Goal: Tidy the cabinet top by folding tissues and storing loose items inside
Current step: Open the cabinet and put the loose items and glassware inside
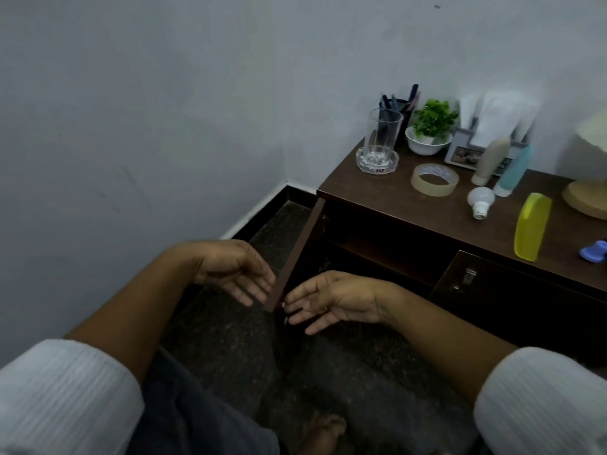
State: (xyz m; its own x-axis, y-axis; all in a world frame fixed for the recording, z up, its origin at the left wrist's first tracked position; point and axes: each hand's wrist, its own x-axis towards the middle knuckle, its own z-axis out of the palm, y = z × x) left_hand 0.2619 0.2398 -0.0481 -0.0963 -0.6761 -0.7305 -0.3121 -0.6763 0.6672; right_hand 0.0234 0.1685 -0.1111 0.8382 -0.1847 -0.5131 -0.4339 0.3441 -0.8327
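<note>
Pens fill a dark cup, a clear glass stands in a glass ashtray, and left hand and right hand flank the wooden cabinet door, fingers relaxed.

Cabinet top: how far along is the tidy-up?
Done: cabinet door stands open. In hand: nothing; left hand and right hand flank its edge, open. Left: tape roll, bulb, yellow comb and two tubes sit on top, unstored. White sheets in holder: too blurred to judge.

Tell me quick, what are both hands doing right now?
Left hand: open, fingers relaxed, holding nothing.
Right hand: open, holding nothing, fingertips at the edge of the dark brown wooden cabinet door; contact unclear.
</note>
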